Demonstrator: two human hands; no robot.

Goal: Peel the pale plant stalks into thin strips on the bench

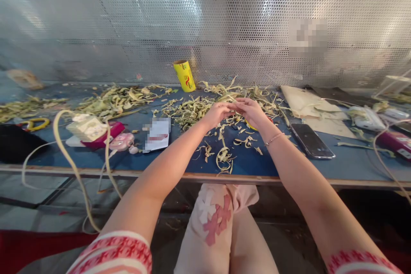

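Note:
My left hand (219, 112) and my right hand (252, 112) meet over a heap of dried, pale green and yellow plant strips (192, 109). Fingers of both hands are closed and pressed close together at the tips. Whatever they pinch is too small to make out, though pale strips lie right behind them. Beneath my right hand a bit of a yellow and red handle (251, 126) peeks out, mostly hidden. Curled loose scraps (224, 156) lie on the blue tabletop (253, 167) nearer to me.
A yellow cardboard tube (185, 76) leans near the perforated metal panel (244, 17). Two phones, one lit (158, 134) and one dark (312, 141), flank my arms. A charger with cables (88, 128) and yellow-handled scissors (35, 124) lie left; brown paper (311, 102) lies right.

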